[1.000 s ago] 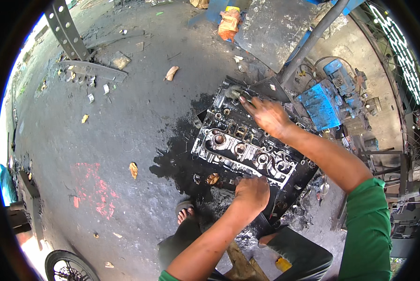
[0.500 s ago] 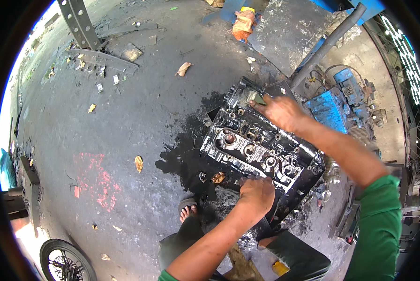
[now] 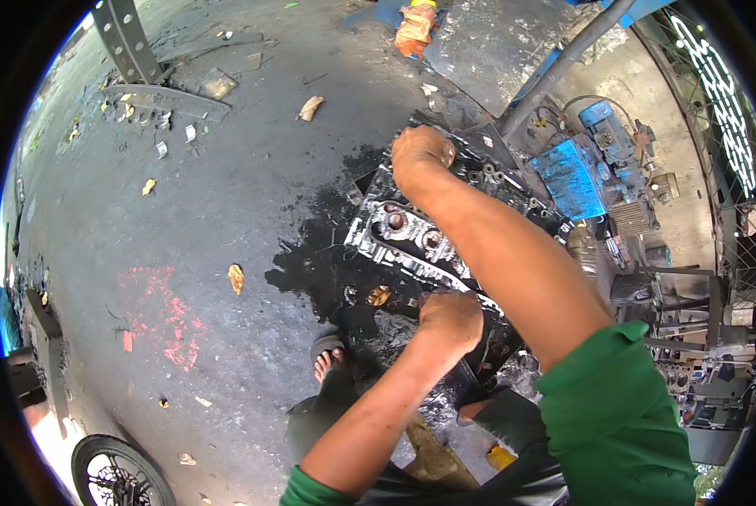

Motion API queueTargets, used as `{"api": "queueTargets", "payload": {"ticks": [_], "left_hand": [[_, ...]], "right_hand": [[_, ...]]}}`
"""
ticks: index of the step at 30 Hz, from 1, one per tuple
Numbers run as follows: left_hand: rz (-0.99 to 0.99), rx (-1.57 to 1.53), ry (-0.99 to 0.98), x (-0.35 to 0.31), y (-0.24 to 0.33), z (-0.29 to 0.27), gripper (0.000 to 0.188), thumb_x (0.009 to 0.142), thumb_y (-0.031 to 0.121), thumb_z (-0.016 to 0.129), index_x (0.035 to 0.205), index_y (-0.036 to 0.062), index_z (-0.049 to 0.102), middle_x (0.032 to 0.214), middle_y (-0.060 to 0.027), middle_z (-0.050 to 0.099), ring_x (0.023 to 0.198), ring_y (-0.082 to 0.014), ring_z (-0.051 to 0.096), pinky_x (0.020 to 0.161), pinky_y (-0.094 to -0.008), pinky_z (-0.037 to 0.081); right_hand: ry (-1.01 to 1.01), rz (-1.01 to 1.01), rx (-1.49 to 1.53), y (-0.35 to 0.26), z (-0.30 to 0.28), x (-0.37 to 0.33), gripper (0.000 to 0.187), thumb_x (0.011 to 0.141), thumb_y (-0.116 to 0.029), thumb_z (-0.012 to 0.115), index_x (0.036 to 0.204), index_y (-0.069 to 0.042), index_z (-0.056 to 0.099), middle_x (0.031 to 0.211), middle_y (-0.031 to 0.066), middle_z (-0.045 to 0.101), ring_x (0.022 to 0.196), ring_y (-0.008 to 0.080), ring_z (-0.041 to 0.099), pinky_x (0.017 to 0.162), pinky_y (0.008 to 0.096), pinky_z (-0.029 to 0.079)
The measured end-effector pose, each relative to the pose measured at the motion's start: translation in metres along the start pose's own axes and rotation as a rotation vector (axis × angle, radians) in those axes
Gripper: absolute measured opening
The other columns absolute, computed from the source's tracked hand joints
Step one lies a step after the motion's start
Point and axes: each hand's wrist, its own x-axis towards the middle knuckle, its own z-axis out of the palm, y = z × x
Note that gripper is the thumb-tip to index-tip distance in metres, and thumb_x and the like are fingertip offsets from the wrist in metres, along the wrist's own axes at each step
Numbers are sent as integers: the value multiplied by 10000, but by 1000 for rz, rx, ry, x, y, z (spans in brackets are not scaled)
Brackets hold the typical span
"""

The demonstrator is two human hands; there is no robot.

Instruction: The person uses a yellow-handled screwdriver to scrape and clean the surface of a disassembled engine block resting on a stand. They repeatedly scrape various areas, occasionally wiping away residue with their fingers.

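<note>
A wet, black and silver engine cylinder head (image 3: 407, 245) with round bores and a raised rim lies between my hands. My left hand (image 3: 452, 322) is closed over its near edge, fingertips hidden on the far side of the knuckles. At the far left end of the metal, my right hand (image 3: 422, 154) is bent into a fist. Whatever that fist holds is hidden under the fingers. My right forearm crosses above the part and covers much of its right half.
Dark liquid (image 3: 306, 274) has spread over the floor left of the metal. A blue machine (image 3: 570, 179) stands at the right, near a slanted pipe (image 3: 555, 72). A sandalled foot (image 3: 328, 358) is close by. A spoked wheel (image 3: 118, 472) sits at lower left.
My right hand has moved left along the far end of the cylinder head, and the greenish pad seen at its fingers is now hidden. My left hand stays at the near edge.
</note>
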Motion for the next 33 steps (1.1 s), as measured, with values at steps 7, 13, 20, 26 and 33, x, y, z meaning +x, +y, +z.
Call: {"api": "queueTargets", "payload": {"ticks": [7,13,20,26,33], "left_hand": [[10,10,66,-1,5,-7,214,813,132,593,973,36,697,902,-158,725,852,-322,721,732,-430,570],[11,22,96,17,21,-6,240,817,157,607,1013,49,694,908,-157,724,850,-306,723,650,-409,576],[53,85,-4,40,22,25,238,786,143,634,988,48,717,904,-153,725,797,-293,725,577,-428,565],[165,161,179,12,17,42,196,797,185,615,903,58,720,831,-147,714,612,-291,680,423,-437,470],[159,149,7,21,43,8,259,818,182,606,1020,66,718,963,-157,729,795,-289,729,590,-404,573]], "right_hand": [[91,321,539,97,-1,20,227,895,-224,560,901,-56,712,815,158,705,712,267,699,609,422,542],[340,163,579,106,54,-7,380,962,-398,561,1215,-123,631,962,213,690,964,286,685,783,441,543],[68,-159,-488,15,34,2,76,821,-88,666,844,-102,738,838,16,716,751,163,700,463,377,532],[42,76,-263,-6,-4,19,126,784,-160,706,892,-116,756,824,48,717,731,206,682,555,397,511],[266,27,460,69,29,-39,372,947,-214,480,1288,-104,577,1002,193,702,909,329,695,840,450,549]]}}
